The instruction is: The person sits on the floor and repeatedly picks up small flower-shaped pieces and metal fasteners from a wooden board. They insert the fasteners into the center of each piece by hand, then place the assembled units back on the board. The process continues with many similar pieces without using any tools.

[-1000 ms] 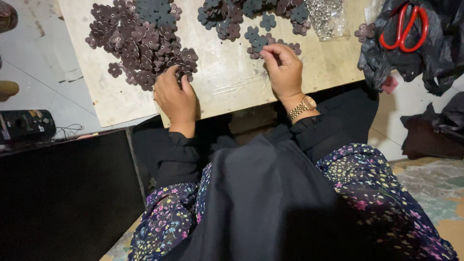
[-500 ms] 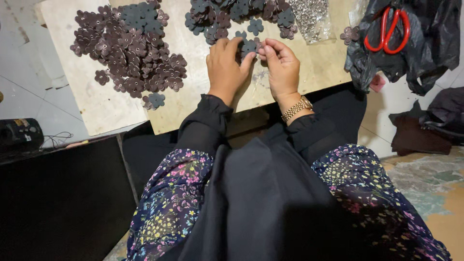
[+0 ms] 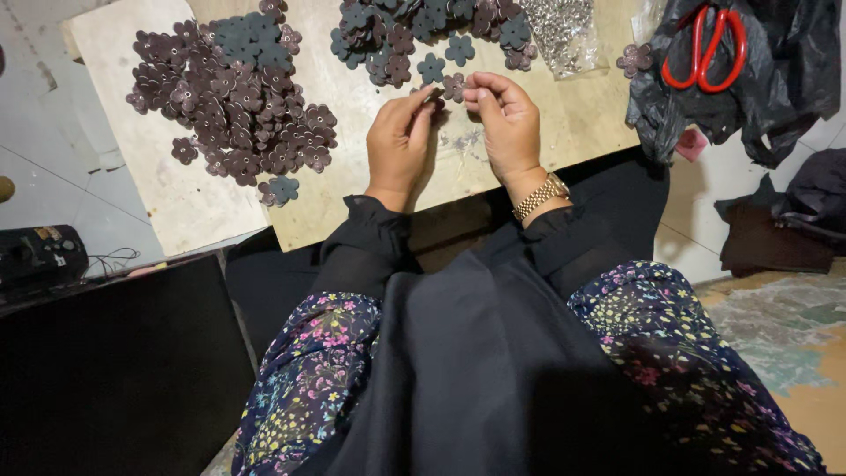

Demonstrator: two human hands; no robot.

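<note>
My left hand point(image 3: 398, 141) and my right hand point(image 3: 506, 123) meet over a pale wooden board point(image 3: 176, 203), fingertips pinching a small dark brown flower-shaped piece point(image 3: 452, 86) between them. A gold watch point(image 3: 539, 196) sits on my right wrist. A large heap of brown flower pieces point(image 3: 238, 106) lies to the left of my hands. Another heap of dark teal and brown flowers point(image 3: 414, 35) lies just beyond my fingers. A clear bag of small silver metal bits point(image 3: 564, 31) rests to the right of that heap.
Red-handled scissors point(image 3: 705, 44) lie on a crumpled black plastic bag point(image 3: 758, 97) at the right. A single teal flower point(image 3: 282, 189) lies near the board's front edge. A black device with cables point(image 3: 35, 256) sits on the floor at left. My lap, in black and floral fabric, fills the foreground.
My left hand left the brown heap and came right to meet my right hand. Both hands now pinch a flower piece together near the far heap.
</note>
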